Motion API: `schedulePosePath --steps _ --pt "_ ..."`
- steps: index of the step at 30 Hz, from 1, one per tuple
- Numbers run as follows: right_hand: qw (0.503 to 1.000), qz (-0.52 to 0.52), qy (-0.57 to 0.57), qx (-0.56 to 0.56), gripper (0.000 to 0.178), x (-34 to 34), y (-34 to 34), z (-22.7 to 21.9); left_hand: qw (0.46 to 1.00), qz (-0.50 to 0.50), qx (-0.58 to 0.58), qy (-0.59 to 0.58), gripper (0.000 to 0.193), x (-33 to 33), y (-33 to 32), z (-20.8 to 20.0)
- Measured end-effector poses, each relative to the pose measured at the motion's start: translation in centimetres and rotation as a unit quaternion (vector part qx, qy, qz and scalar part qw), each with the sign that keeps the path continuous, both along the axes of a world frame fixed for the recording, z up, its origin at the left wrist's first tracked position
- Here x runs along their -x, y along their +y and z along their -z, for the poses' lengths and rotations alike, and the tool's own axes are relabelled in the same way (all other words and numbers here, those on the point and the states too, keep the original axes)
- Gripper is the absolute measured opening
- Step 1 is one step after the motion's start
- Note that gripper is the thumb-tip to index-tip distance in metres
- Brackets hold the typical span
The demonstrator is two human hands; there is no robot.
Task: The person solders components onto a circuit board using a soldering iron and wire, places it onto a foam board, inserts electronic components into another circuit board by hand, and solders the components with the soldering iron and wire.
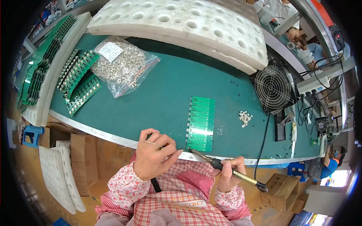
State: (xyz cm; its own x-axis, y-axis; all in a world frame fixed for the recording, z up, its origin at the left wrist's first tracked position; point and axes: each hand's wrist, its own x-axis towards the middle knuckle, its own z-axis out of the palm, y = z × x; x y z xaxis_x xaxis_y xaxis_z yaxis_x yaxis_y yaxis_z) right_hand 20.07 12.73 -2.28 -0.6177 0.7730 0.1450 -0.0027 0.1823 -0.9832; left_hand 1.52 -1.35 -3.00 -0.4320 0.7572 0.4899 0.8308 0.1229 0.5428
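A green circuit board panel point(201, 122) lies flat near the table's front edge, with a row of small pins along its left side. My right hand point(229, 174) is closed around a soldering iron point(243, 176), whose tip points at the panel's lower left corner. Whether the tip touches the board is too small to tell. Thin solder wire point(132, 144) runs through the fingers of my left hand point(156, 152), which is closed on it. The fingertips of that hand are just left of the iron's tip.
A clear bag of small metal parts point(120, 64) lies at the back left beside populated green boards point(81, 81). A small pile of metal parts point(245, 118) is on the right, near a black fan point(273, 86). White foam slabs point(181, 22) line the back.
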Motion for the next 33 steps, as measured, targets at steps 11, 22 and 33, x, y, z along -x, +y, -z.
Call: schedulePosePath --steps 11,22,33 --pt "1.000 -0.004 0.023 0.015 0.011 -0.1 -0.1 0.5 1.000 -0.009 0.004 0.021 0.019 -0.1 0.1 0.1" --pt "0.994 0.081 0.052 -0.052 0.027 -0.9 1.0 0.1 0.999 -0.023 -0.025 -0.023 0.021 -0.2 0.2 0.3" --pt "0.954 -0.009 -0.119 -0.276 0.044 5.6 4.0 -0.9 0.995 -0.039 -0.047 -0.084 0.019 0.0 -0.3 0.2"
